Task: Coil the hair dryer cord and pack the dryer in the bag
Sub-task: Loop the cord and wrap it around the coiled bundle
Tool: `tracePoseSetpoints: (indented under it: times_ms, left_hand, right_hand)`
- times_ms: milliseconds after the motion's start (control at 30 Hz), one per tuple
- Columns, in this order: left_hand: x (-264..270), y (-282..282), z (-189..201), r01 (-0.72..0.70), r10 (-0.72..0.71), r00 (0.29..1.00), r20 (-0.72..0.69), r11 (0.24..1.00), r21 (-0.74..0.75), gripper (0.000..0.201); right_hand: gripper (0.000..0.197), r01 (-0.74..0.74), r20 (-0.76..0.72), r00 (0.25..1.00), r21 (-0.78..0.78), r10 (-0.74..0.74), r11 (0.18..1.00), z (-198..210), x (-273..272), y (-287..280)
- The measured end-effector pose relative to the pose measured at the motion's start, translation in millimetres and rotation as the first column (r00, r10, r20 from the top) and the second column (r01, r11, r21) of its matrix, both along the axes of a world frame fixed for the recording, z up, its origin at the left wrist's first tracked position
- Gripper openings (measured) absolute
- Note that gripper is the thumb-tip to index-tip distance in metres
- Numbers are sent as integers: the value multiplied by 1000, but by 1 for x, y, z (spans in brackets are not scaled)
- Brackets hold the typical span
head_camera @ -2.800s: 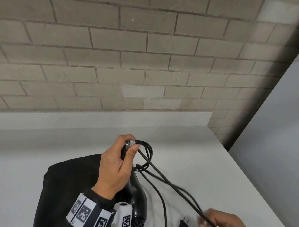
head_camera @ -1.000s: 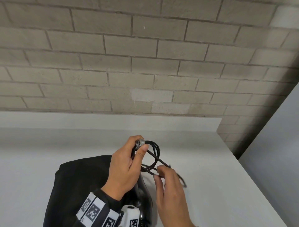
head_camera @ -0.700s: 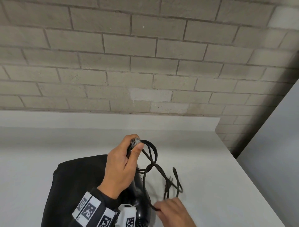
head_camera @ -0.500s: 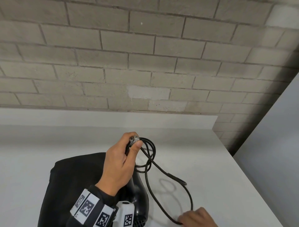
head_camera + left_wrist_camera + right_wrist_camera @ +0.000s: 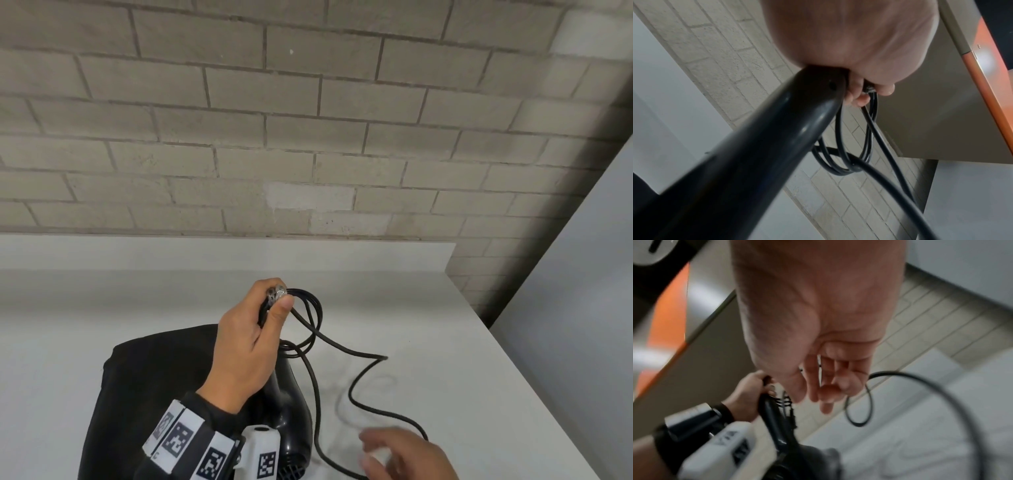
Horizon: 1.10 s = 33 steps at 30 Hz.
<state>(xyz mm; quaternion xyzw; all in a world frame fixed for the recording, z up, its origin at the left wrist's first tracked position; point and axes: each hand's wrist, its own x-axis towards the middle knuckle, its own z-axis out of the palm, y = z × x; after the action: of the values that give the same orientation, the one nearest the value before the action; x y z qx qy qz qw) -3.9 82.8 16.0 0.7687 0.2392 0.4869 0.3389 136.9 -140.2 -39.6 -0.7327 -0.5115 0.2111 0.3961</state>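
Note:
My left hand grips the end of the black hair dryer handle and pinches several small loops of its black cord against it. The dryer's body hangs low, next to the black bag that lies on the white table. In the left wrist view the handle runs out of my fist, with the loops dangling beside it. The loose cord snakes over the table toward my right hand. That hand is blurred, its fingers relaxed and holding nothing; the cord arcs past it.
A brick wall stands behind the table's raised back edge. The table's right edge drops off beside a white panel. A tan and orange cabinet shows in the wrist views.
My right hand left the loops at my left hand and drew back toward the near edge, first holding the cord, now with relaxed fingers. The loose cord has dropped into a wavy line.

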Motion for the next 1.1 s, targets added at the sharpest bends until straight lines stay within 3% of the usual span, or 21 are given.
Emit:
tracePoseSetpoints:
  times_ms: [33, 167, 267, 367, 467, 533, 600, 700, 767, 800, 900, 933, 1000, 1100]
  left_hand:
    - [1, 0, 0, 0, 0, 1000, -2, 1000, 2, 31]
    - [2, -1, 1, -2, 2, 1000, -15, 1000, 13, 30]
    - [2, -1, 2, 0, 0, 1000, -9, 1000, 16, 30]
    - [-1, 1, 0, 7, -7, 1000, 27, 1000, -10, 34]
    - [-6, 4, -2, 29, -25, 997, 72, 998, -61, 33]
    - [-8, 5, -3, 12, -8, 998, 65, 999, -49, 33]
    - [-9, 6, -4, 5, -1, 998, 66, 999, -50, 32]
    - [-9, 6, -5, 16, -12, 997, 70, 998, -58, 33]
    - [-8, 5, -5, 22, -18, 997, 68, 998, -53, 31]
    - [-8, 4, -4, 22, -19, 998, 67, 998, -52, 30]
    - [-8, 4, -4, 23, -20, 998, 58, 998, -50, 29]
    - [-7, 4, -4, 23, -20, 998, 55, 999, -48, 29]
    - [-7, 3, -3, 17, -15, 999, 48, 999, -44, 30]
    - [-6, 1, -2, 7, -6, 999, 36, 999, -39, 30]
  right_hand:
    - [28, 71, -6, 997, 34, -71, 997, 10, -15, 16]
    - [31, 93, -185, 979, 61, -80, 994, 20, -46, 66]
    - [12, -15, -328, 943, 124, 56, 992, 31, -57, 83]
    - [22, 11, -449, 890, 197, 80, 980, 34, -52, 71]
    - [14, 81, -484, 873, 266, 61, 960, 27, -33, 45]
    - [33, 108, -474, 878, 329, 65, 938, 21, -21, 26]
    - [44, 113, -408, 912, 352, 43, 929, 14, -9, 9]
    - [22, 137, -279, 958, 243, -66, 960, 15, 9, -9]
    - [27, 126, -106, 988, 150, -110, 981, 10, 20, -13]
    - [28, 136, -26, 991, 89, -134, 987, 6, 24, -13]
    - [5, 191, 232, 957, -46, -176, 980, -11, 30, -5]
    - [12, 189, 270, 949, -71, -164, 979, -13, 27, 0]
    - [34, 178, 314, 933, 17, -174, 984, -15, 18, 15]
    - [38, 124, 281, 942, 223, -186, 967, 6, -6, 44]
